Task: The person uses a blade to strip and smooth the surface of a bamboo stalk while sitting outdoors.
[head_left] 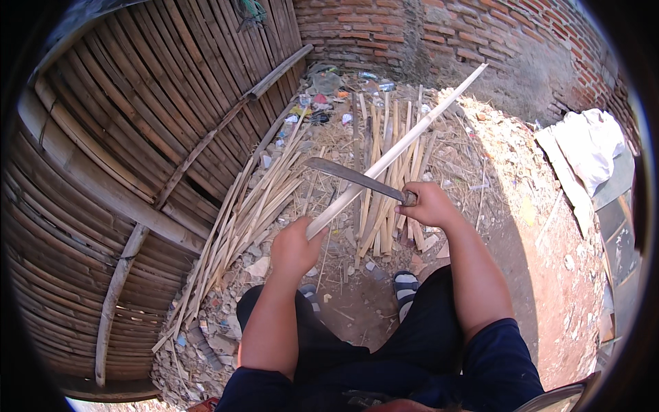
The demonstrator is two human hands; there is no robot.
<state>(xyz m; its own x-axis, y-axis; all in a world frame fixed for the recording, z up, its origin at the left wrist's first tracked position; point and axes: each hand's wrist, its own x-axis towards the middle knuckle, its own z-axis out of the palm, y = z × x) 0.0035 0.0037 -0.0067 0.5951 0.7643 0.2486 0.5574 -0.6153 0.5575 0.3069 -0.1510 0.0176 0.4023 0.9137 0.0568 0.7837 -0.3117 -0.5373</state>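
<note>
My left hand [296,250] is closed around the near end of a long, pale bamboo strip [405,142], which slants up and away to the right. In my right hand [429,204] is the handle of a machete [353,176] with a dark, slightly curved blade. The blade points left and lies across the strip, a little beyond my left hand; whether it bites into the strip I cannot tell. Beneath the strip, a bundle of split bamboo strips [376,226] lies on the ground.
Another pile of thin strips [257,199] lies along a bamboo slat wall [137,103] at left. A brick wall [473,31] closes the far side, with litter [326,82] at its foot. A white sack [583,147] sits at right. My sandalled foot [406,292] is below.
</note>
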